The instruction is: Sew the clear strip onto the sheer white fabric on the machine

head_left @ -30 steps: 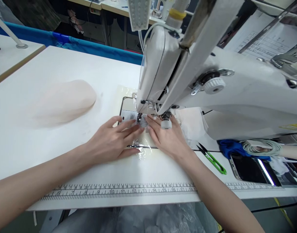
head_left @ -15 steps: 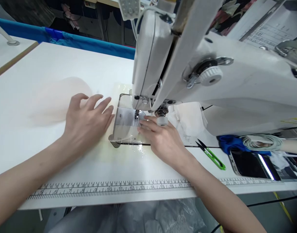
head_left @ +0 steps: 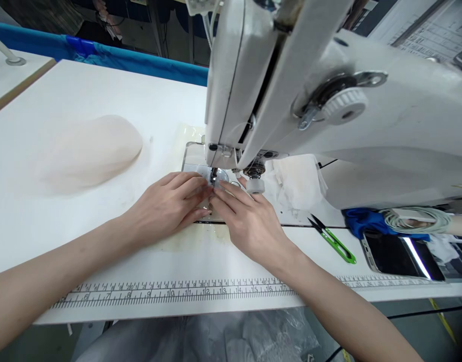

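In front of the needle and presser foot [head_left: 213, 175] of a white sewing machine [head_left: 231, 85], my two hands meet at the fingertips. My left hand [head_left: 170, 203] comes in from the left with its fingers drawn together; whatever they pinch, if anything, is hidden. My right hand [head_left: 249, 216] lies low over the machine bed with its fingers stretched toward the foot, partly behind the white knob [head_left: 255, 186]. A pale, thin fabric cup [head_left: 106, 146] rests on the tabletop to the left, away from both hands.
Folded pale cloth [head_left: 297, 181] lies under the machine arm. Green thread snips [head_left: 334, 241], a phone [head_left: 402, 256] and a coiled cable [head_left: 415, 221] are at the right. A printed ruler [head_left: 185, 291] runs along the front edge; blue cloth [head_left: 140, 63] borders the back.
My left hand has moved right, from beside the pale cup to the presser foot, its fingers drawing together. The right hand stays near the foot. The view has shifted slightly.
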Motion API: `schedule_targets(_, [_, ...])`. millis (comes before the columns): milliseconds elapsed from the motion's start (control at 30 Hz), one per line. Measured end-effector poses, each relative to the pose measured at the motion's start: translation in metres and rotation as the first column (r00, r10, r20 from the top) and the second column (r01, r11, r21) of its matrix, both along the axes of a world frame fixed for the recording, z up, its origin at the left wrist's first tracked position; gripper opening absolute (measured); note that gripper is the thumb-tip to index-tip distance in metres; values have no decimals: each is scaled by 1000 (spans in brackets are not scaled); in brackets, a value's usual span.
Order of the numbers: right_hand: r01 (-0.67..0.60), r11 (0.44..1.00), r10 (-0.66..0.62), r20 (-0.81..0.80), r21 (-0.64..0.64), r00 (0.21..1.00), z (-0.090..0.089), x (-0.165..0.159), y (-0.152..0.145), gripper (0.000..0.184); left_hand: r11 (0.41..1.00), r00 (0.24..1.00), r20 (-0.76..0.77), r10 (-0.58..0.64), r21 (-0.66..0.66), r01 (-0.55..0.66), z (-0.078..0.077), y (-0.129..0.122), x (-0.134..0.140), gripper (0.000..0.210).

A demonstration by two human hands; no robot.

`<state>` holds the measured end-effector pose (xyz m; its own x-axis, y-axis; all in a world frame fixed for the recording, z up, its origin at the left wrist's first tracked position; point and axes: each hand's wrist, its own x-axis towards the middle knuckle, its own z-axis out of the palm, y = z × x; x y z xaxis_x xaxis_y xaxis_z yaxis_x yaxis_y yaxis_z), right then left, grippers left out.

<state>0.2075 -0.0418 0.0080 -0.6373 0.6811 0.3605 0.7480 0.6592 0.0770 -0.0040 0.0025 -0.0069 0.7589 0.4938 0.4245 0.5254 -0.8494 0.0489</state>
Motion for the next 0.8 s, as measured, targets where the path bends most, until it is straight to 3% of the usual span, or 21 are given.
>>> schedule_targets(367, [47,998,-44,63,-50,997,2,2,2,37,1000,997,-71,12,-23,-14,-2,-7,-1,42])
schedule_targets(800, [46,999,-44,80,-28,996,2,3,4,39,998,993,-115,19,66,-11,0,-5,0,45])
